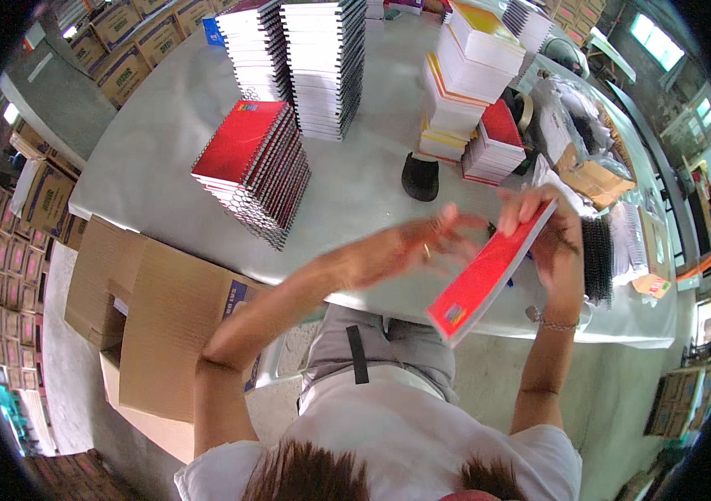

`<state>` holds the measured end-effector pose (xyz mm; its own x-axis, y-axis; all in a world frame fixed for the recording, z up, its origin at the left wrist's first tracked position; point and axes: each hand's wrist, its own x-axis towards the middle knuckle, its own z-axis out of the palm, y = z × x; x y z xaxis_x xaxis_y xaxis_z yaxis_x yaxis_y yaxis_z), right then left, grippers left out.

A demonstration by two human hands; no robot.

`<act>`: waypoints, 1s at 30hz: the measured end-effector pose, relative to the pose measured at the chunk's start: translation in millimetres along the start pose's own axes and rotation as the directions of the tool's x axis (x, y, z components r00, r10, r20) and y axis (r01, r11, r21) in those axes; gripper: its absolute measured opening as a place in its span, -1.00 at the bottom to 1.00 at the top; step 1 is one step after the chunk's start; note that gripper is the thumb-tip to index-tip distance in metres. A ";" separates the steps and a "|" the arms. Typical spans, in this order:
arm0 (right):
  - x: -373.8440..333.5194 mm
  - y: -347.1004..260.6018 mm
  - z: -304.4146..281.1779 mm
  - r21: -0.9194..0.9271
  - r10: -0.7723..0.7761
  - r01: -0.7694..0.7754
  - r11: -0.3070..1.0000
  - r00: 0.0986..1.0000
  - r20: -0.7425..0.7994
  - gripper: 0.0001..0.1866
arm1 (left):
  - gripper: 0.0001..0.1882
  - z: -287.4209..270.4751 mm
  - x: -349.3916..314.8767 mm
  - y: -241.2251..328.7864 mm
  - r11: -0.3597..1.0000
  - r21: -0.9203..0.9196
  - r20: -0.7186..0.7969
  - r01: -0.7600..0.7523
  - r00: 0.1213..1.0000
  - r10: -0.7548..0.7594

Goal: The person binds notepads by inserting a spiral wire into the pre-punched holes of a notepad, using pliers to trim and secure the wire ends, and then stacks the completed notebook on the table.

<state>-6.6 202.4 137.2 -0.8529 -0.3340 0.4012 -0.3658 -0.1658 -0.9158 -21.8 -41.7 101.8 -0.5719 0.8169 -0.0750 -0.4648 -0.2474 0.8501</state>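
My right hand (pixel 551 238) is closed around a red-covered notebook (pixel 489 275), which it holds tilted above the near right part of the table. The notebook's white page edge faces right, and no spiral shows along its visible edges. My left hand (pixel 435 242) is just left of the notebook, blurred by motion, with its fingers apart and nothing plainly in it. A stack of red spiral-bound notebooks (pixel 242 142) stands to the left. A dark, rounded object (pixel 420 177) lies on the table beyond my hands.
The grey-covered table (pixel 155 159) bears tall spiral-bound stacks (pixel 322 75), unbound stacks (pixel 472 63) and a short red-topped stack (pixel 497 142). Black binding coils (pixel 597 259) and plastic-wrapped material (pixel 576 125) lie at right. An open cardboard box (pixel 176 326) stands left of me.
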 end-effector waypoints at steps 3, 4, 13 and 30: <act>0.1 9.4 2.8 0.024 0.012 -0.016 1.000 0.985 0.170 -0.93 | -0.32 3.7 6.3 -28.8 0.882 -0.404 0.275 0.241 0.952 -0.134; -0.2 11.6 1.7 -0.015 0.007 -0.004 1.000 0.983 0.186 -0.91 | -0.31 0.4 7.9 -38.3 0.850 -0.443 0.315 0.285 0.937 -0.150; -27.8 36.4 -124.4 -0.913 -0.058 -0.212 0.348 0.967 -0.247 -0.68 | -0.64 -29.7 -17.7 -1.1 0.250 0.962 -0.205 0.114 0.902 0.380; -71.9 123.4 -203.4 -0.827 0.095 -0.560 -0.054 0.821 -0.563 -0.53 | -0.75 -46.9 -30.5 -50.0 -0.065 0.948 -0.208 0.311 0.764 0.611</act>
<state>-66.1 394.7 -8.5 -0.9447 0.2321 0.2316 0.1898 0.9631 -0.1910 -12.8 -78.7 37.1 -0.8615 0.3642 0.3539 0.4937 0.7639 0.4156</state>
